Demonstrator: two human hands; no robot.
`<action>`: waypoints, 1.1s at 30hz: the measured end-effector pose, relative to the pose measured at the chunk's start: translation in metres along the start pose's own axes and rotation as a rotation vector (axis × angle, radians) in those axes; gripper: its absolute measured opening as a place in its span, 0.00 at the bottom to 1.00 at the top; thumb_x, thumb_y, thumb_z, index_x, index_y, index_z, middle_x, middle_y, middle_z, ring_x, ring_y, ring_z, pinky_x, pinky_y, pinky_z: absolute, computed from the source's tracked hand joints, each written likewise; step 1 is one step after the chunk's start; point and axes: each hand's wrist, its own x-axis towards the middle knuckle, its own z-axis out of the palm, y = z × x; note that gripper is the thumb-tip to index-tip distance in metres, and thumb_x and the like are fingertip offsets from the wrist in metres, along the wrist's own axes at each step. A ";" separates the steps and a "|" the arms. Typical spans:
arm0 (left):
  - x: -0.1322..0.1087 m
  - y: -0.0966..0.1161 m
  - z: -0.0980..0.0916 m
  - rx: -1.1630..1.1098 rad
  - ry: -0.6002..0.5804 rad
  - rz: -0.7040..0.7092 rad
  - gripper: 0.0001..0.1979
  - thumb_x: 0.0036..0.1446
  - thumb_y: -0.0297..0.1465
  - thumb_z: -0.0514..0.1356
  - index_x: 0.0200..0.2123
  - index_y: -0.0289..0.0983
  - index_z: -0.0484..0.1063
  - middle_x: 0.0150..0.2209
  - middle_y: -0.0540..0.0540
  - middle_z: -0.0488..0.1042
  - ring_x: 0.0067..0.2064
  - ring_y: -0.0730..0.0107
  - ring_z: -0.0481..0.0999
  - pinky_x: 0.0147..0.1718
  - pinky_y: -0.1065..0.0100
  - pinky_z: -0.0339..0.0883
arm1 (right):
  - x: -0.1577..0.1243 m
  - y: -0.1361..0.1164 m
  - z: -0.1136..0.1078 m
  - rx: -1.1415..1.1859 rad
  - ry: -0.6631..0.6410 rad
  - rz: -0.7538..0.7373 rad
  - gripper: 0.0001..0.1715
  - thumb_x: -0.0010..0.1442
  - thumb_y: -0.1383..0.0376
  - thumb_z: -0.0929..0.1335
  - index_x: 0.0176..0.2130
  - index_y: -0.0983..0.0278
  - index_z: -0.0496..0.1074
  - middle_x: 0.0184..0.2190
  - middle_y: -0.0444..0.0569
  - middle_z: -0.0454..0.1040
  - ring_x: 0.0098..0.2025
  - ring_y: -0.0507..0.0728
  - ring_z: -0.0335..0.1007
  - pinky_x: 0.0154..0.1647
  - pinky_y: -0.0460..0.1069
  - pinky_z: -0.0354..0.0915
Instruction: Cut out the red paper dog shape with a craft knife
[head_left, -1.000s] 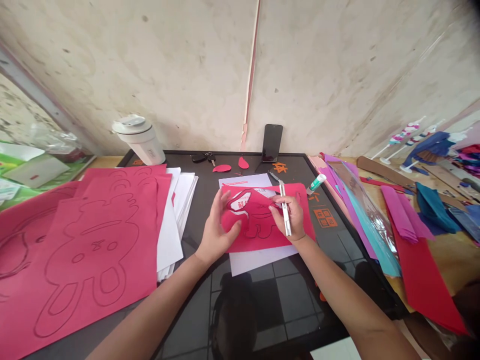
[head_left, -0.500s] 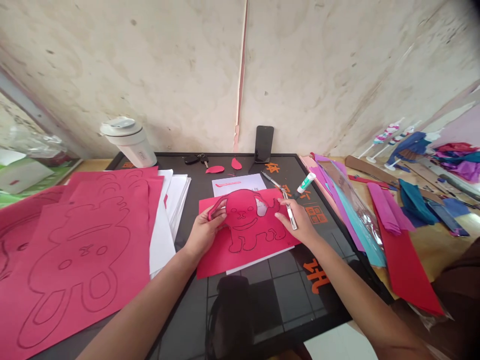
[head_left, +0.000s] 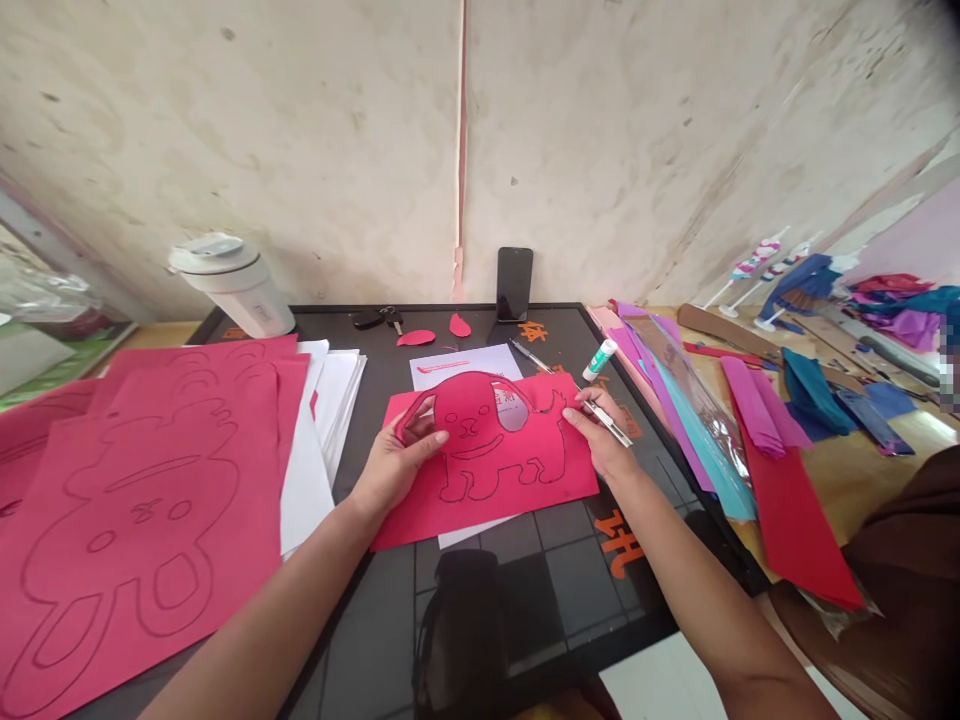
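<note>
A red paper sheet with a drawn dog outline lies flat on a white sheet on the black cutting mat. My left hand rests on the sheet's left part, fingers spread flat beside the cut-out ear. My right hand sits at the sheet's right edge, closed around a silver craft knife whose tip points toward the dog's tail.
Large red sheets with rabbit outlines lie over white paper at left. A white cup, keys, red scraps, a phone, a glue stick and a second pen-like tool stand further back. Coloured paper strips pile at right.
The folded-up flap of the red sheet was laid flat, showing the dog outline. My left hand went from gripping the flap to lying flat on it; my right hand shifted to the right edge.
</note>
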 end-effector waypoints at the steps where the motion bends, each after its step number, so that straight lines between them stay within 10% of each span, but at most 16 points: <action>1: -0.001 0.000 0.000 0.029 0.002 0.003 0.24 0.31 0.30 0.78 0.36 0.37 0.79 0.33 0.49 0.79 0.39 0.65 0.78 0.41 0.68 0.73 | -0.001 -0.001 0.001 0.003 -0.003 0.003 0.20 0.46 0.55 0.76 0.34 0.59 0.68 0.28 0.41 0.68 0.30 0.53 0.63 0.34 0.49 0.65; 20: 0.011 -0.006 -0.010 0.173 0.175 0.054 0.22 0.30 0.35 0.77 0.30 0.35 0.76 0.29 0.50 0.77 0.35 0.64 0.79 0.42 0.64 0.75 | -0.003 0.001 0.002 0.019 -0.092 0.000 0.18 0.47 0.60 0.76 0.34 0.58 0.68 0.30 0.42 0.68 0.30 0.54 0.65 0.34 0.50 0.66; 33: 0.009 -0.006 -0.009 0.216 0.234 0.160 0.21 0.35 0.36 0.74 0.34 0.36 0.75 0.35 0.48 0.79 0.42 0.61 0.79 0.45 0.65 0.74 | -0.010 -0.005 -0.005 -0.158 -0.403 0.058 0.17 0.51 0.62 0.74 0.39 0.58 0.67 0.24 0.37 0.57 0.24 0.50 0.54 0.28 0.47 0.57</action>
